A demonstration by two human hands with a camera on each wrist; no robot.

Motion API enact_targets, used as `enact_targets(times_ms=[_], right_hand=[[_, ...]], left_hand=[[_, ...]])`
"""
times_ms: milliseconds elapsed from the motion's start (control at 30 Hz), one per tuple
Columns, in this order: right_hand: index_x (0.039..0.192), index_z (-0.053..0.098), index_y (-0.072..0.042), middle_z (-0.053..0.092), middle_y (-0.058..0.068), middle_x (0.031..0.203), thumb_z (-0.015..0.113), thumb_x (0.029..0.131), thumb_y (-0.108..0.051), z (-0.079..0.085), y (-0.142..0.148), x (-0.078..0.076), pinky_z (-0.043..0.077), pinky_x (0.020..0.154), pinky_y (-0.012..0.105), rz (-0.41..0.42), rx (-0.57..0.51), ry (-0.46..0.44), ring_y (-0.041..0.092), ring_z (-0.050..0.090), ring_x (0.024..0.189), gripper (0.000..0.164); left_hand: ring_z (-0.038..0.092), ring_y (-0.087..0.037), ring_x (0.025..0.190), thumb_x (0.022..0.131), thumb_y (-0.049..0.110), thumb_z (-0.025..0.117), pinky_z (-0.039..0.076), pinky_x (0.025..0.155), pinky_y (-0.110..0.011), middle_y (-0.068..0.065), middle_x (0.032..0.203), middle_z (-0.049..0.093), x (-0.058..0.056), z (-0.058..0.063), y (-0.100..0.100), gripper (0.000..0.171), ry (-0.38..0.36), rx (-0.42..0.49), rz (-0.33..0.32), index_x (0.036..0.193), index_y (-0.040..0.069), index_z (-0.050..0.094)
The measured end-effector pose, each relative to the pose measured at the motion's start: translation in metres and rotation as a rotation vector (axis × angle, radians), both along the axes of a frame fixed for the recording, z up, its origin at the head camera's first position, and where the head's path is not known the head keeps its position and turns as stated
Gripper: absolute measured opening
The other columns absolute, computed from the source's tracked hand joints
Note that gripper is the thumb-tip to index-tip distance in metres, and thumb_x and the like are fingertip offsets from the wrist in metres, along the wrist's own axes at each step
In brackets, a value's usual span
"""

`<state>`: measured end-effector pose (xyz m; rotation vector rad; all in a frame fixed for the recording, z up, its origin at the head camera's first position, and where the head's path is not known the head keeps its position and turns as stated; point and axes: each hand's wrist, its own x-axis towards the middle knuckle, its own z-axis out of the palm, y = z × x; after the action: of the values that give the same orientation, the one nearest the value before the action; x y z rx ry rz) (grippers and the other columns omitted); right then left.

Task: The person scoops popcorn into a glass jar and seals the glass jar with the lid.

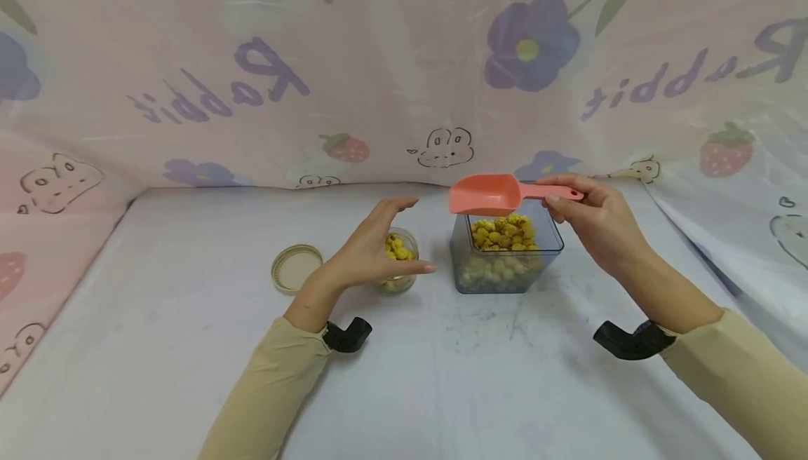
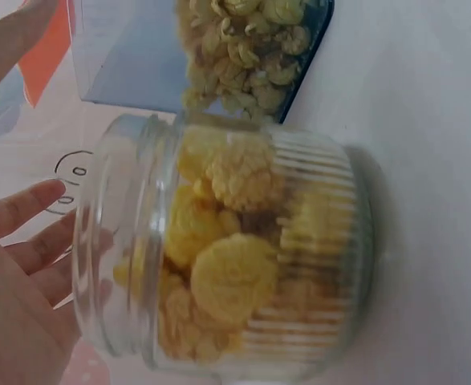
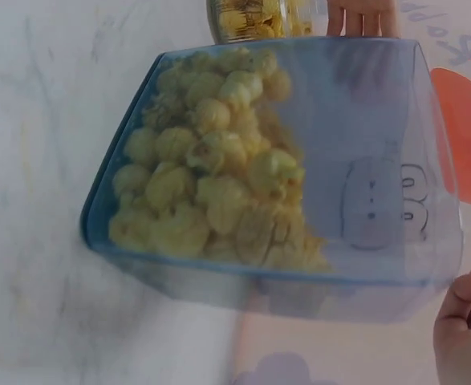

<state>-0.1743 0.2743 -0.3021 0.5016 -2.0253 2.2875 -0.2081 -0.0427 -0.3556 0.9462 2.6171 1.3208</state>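
Observation:
My right hand (image 1: pixel 602 218) pinches the handle of a coral-orange scoop (image 1: pixel 485 195), held level above a clear bluish box (image 1: pixel 459 264). No popcorn shows in the scoop's bowl. Yellow popcorn (image 1: pixel 501 234) fills the lower part of the box. Left of the box stands a small glass jar (image 2: pixel 259 249) with popcorn in it, its mouth uncovered. My left hand (image 1: pixel 362 253) hovers over the jar, thumb and fingers spread apart and holding nothing. In the left wrist view its fingers (image 2: pixel 30 204) are beyond the jar's rim; whether they touch the glass I cannot tell.
A round gold-rimmed lid (image 1: pixel 295 268) lies on the white cloth-covered table (image 1: pixel 158 320) to the left of the jar. Behind the table hangs a pink printed curtain (image 1: pixel 379 81), which also runs along the sides.

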Motion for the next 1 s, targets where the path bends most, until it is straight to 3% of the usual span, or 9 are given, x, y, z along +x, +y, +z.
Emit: enact_targets(times_ms=[233,667,833,1000], right_hand=[[0.107,0.068,-0.002,0.059,0.001,0.084,0.051,0.094,0.006,0.001,0.010,0.003,0.042,0.063,0.021,-0.023,0.062,0.035,0.014,0.047,0.069,0.023],[0.108,0.069,-0.008,0.059,-0.003,0.082,0.052,0.092,0.009,0.002,0.032,0.010,0.042,0.063,0.020,-0.078,0.201,0.033,0.011,0.051,0.071,0.029],[0.110,0.068,-0.012,0.057,-0.004,0.089,0.057,0.092,0.003,0.004,0.037,0.010,0.041,0.061,0.018,-0.134,0.352,0.012,0.010,0.051,0.073,0.026],[0.111,0.067,-0.019,0.055,-0.008,0.095,0.059,0.094,-0.005,0.005,0.038,0.010,0.040,0.057,0.021,-0.212,0.568,-0.006,0.009,0.049,0.073,0.024]], left_hand=[[0.034,-0.020,0.137,0.068,0.041,0.085,0.032,0.113,-0.046,-0.003,0.148,0.036,-0.002,0.002,0.011,0.100,0.021,-0.001,-0.008,0.148,0.017,0.031],[0.027,-0.018,0.141,0.068,0.047,0.084,0.030,0.114,-0.047,-0.001,0.154,0.026,-0.002,0.010,0.032,0.109,-0.010,-0.012,-0.035,0.153,0.024,0.019],[0.028,-0.017,0.141,0.068,0.047,0.084,0.033,0.113,-0.046,0.001,0.152,0.028,-0.001,0.011,0.038,0.109,-0.025,-0.003,-0.038,0.153,0.024,0.019],[0.029,-0.017,0.140,0.069,0.044,0.084,0.034,0.113,-0.044,0.000,0.151,0.030,-0.002,0.011,0.047,0.111,-0.027,0.016,-0.063,0.153,0.020,0.016]])
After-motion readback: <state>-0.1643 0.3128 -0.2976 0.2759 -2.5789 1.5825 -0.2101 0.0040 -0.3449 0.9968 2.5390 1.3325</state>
